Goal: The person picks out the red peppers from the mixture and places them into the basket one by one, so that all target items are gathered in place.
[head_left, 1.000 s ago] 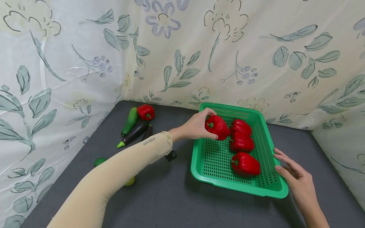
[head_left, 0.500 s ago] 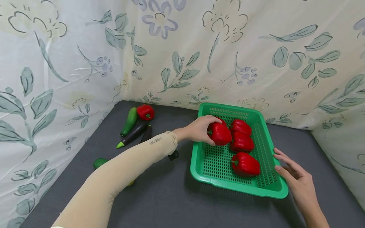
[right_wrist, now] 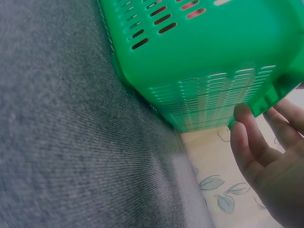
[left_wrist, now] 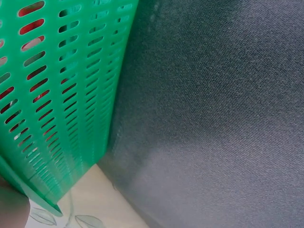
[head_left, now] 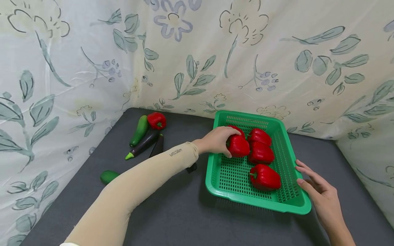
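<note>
My left hand (head_left: 215, 140) reaches over the left wall of a green plastic basket (head_left: 212, 176) and grips a red bell pepper (head_left: 240, 146), fingers over its top and thumb at its near side. A second red pepper (head_left: 236, 130) shows partly behind it. To the right lie more red bell peppers, one (head_left: 259, 136) at the back, one (head_left: 261, 152) touching it in front, and one (head_left: 265, 177) nearer me. My right hand (head_left: 323, 193) rests its fingertips on the basket's right rim; in the right wrist view its fingers (right_wrist: 251, 137) touch the rim from outside.
Left on the dark table (head_left: 172, 212) lie a cucumber (head_left: 140, 131), a red bell pepper (head_left: 157, 120), an eggplant (head_left: 144, 142) and a second dark eggplant (head_left: 157, 146). A green vegetable (head_left: 108, 176) is partly behind the left sleeve (head_left: 138, 177). Flowered cloth (head_left: 191, 41) hangs behind.
My left hand has moved slightly right and down with the bell pepper, setting it lower in the basket. The pepper behind it has come into view. The right hand has stayed at the rim.
</note>
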Available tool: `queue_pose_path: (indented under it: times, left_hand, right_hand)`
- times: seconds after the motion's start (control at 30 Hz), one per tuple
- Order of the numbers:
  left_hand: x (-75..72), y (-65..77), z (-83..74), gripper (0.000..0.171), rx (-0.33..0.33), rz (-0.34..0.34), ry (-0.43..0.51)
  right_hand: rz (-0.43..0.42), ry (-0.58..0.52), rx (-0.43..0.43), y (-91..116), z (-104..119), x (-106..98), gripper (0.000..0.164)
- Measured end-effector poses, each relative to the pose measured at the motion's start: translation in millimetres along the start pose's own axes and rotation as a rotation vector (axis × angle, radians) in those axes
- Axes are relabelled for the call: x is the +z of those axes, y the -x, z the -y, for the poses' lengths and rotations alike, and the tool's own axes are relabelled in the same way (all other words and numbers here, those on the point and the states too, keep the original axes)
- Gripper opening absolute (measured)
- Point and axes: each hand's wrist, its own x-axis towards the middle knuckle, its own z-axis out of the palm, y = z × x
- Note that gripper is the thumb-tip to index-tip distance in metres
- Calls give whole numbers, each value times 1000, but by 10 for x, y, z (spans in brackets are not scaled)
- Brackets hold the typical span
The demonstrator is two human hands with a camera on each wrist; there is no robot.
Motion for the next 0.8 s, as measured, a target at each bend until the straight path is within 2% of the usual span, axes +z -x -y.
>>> queue_pose_path:
  times: [0.3, 0.53, 0.67, 0.8]
  left_hand:
    - [19, -36, 6, 81, -26, 26, -86]
    - [26, -25, -33, 66, -32, 87, -189]
    - [28, -16, -32, 61, -36, 87, -204]
    - [34, -19, -24, 63, -50, 71, -185]
  right_hand:
    - [7, -13, 1, -9, 17, 1, 43]
    - [-8, -12, 24, 7, 23, -5, 43]
    - [-8, -19, 24, 10, 26, 2, 43]
    - [-6, -25, 19, 5, 26, 3, 43]
